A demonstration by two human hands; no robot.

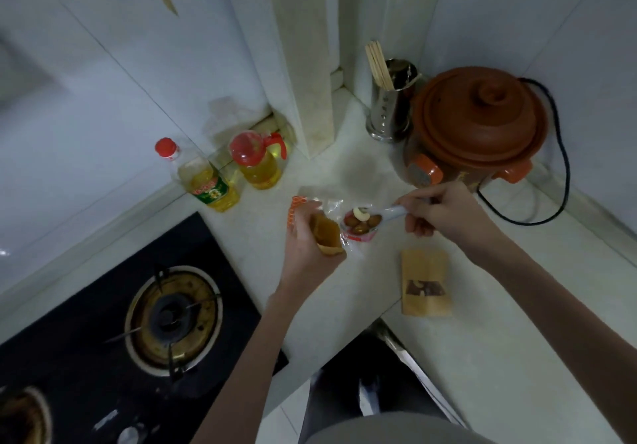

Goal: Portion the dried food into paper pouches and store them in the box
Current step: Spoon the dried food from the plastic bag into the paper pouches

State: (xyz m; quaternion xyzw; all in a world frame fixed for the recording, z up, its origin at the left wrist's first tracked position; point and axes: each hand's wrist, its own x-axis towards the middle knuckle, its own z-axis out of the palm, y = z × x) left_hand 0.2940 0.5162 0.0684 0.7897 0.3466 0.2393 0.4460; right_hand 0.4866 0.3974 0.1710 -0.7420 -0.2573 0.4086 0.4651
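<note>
My left hand grips a brown paper pouch with its mouth held open, over the white counter. My right hand holds a white spoon by its handle. The spoon's bowl carries brown dried fruits and a pale nut and hovers just right of the pouch mouth. Under the spoon lies a clear plastic food bag with red and orange print. A second brown pouch with a small window lies flat on the counter, nearer to me on the right. No box is in view.
A brown clay slow cooker with a black cord stands at the back right beside a steel chopstick holder. Two oil bottles stand by the wall. A black gas hob fills the lower left.
</note>
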